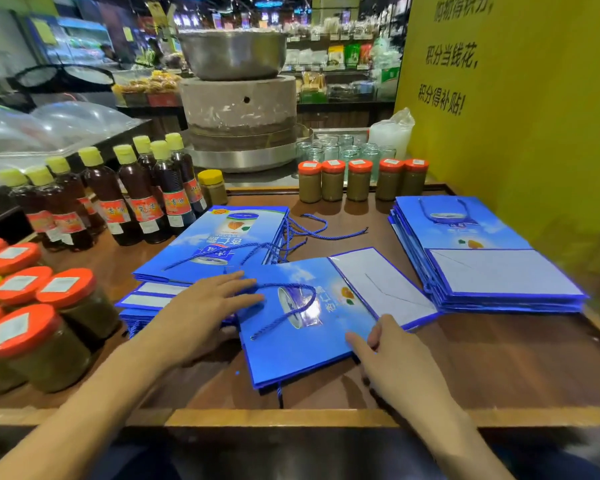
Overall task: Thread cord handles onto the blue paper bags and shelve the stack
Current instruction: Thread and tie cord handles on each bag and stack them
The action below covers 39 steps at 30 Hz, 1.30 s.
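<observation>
Left hand (201, 313) and right hand (399, 362) press flat-fingered on the blue bag (291, 355) near paste-filled jars (332, 186).

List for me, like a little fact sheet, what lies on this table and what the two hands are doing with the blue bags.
Middle bag: blue paper bag flat on the wooden table, cord handle threaded
Left hand: straight fingers rest on the bag's left edge
Right hand: at the bag's near right edge; grip unclear
Left stack: bags, with loose cords beside it
Right stack: bags, the top one showing a handle
Around: orange-lidded jars, yellow-capped bottles
</observation>
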Tool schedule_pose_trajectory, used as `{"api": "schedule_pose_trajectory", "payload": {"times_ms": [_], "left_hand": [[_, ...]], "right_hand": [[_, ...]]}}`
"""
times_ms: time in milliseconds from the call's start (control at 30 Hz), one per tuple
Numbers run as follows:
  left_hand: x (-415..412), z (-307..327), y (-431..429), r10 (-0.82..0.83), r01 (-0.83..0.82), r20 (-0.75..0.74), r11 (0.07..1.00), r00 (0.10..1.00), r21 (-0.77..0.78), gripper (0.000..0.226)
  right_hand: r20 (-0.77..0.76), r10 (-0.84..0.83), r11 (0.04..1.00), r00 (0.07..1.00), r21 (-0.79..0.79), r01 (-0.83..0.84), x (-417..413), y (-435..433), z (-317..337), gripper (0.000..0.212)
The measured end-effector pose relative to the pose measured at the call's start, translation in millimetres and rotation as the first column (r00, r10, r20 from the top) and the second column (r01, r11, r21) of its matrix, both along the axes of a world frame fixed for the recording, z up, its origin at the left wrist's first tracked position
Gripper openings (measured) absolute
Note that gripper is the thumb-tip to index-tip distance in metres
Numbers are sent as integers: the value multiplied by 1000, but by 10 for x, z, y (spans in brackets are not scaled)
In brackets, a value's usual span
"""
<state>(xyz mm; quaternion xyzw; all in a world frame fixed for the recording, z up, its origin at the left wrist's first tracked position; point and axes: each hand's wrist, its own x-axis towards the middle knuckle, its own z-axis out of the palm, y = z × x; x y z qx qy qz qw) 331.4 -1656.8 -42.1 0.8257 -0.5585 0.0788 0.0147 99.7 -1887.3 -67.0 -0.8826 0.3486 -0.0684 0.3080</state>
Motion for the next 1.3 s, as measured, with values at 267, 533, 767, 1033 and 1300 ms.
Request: {"api": "schedule_pose_trajectory", "payload": {"times_ms": [267, 533, 767, 1033, 1300], "left_hand": [[-265, 11, 319, 48, -36, 17, 903, 999, -428, 40], [-609, 306, 344, 150, -257, -217, 720, 965, -645, 39], [-616, 293, 82, -99, -706, -816, 449, 570, -547, 21], [-324, -152, -25, -199, -880, -959, 395, 200, -266, 19], [-334, -339, -27, -68, -875, -912, 258, 405, -409, 4]], "right_hand": [[547, -220, 913, 808, 407, -26, -83, 218, 54, 27], [718, 219, 940, 661, 26, -340, 181, 270, 392, 99], [546, 382, 918, 746, -134, -372, 540, 307, 336, 34], [319, 518, 853, 793, -120, -509, 644, 452, 42, 43], [64, 732, 646, 679, -382, -661, 664, 494, -105, 34]]}}
